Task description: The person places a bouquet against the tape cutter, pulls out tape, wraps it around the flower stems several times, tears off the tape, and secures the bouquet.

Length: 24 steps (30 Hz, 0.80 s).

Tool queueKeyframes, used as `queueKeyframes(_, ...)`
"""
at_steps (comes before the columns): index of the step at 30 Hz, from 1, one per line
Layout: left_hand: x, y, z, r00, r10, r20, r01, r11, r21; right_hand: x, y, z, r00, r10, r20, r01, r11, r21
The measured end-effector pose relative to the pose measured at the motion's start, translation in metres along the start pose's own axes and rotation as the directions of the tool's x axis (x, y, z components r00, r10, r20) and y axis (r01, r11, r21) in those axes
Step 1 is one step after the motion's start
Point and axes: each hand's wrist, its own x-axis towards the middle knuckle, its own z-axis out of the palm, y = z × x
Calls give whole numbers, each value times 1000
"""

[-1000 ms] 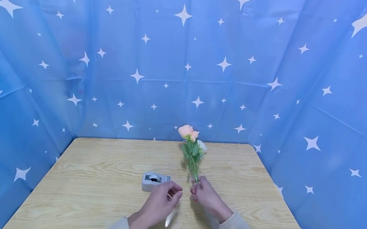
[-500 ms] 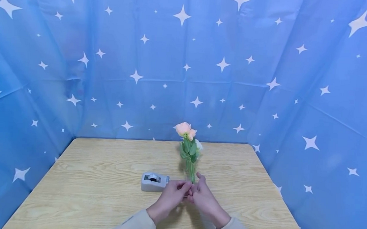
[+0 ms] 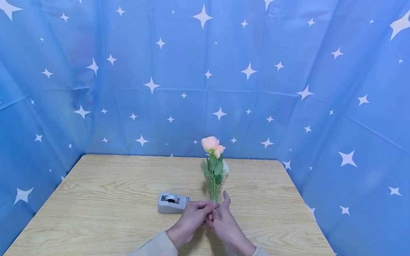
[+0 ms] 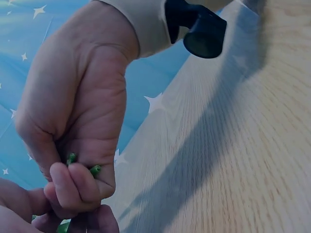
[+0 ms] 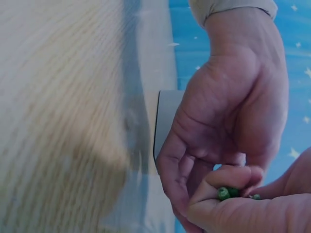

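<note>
Bunch of pink and white roses (image 3: 215, 170): stood before you above the wood-grain table (image 3: 128, 178), blooms farthest from you. Your right hand (image 3: 223, 223): curled firmly round the green stems. Your left hand (image 3: 192, 218): fingers bent, tips met at the stems; pinch could not be told. Tape dispenser (image 3: 166, 207): rested near your left hand.
</note>
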Motion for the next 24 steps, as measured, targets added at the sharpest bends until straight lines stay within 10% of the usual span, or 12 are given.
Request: queueKeyframes(24, -1, 3, -6, 997, -78, 17, 78, 997, 11, -7, 1, -17, 986, -16, 169, 34, 994, -104)
